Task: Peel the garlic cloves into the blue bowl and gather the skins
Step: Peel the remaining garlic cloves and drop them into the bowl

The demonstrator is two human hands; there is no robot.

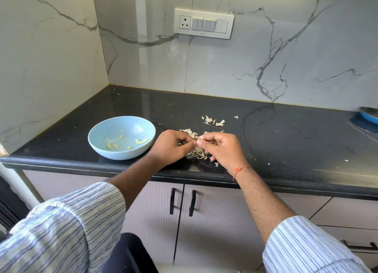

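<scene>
Looking down from head height, a glossy black stone tabletop fills a corner between two white marble-look walls with grey veins. A white switch plate with one socket hangs on the back wall, well above the work.

Near the front edge, toward the left, sits a shallow pale blue round bowl. Several small yellowish peeled garlic cloves lie scattered on its floor, pointing different ways. Just right of the bowl, the left hand and the right hand meet above a loose heap of papery off-white garlic skins. The fingers of both hands are curled, and thumbs and forefingers pinch one small pale garlic clove between them. It is too small and too hidden to tell which way its long axis runs. A thin orange thread bracelet circles the right wrist, and both arms wear rolled white shirt sleeves with thin blue stripes.

A smaller scatter of skins lies just behind the heap, with stray flecks farther off. The bowl stands touching distance from the left hand, with nothing between them. To the right the dark surface runs bare to a blue pan rim cut off by the right border. The rounded front edge passes under both wrists; below it are pale ribbed cupboard doors with black vertical handles.
</scene>
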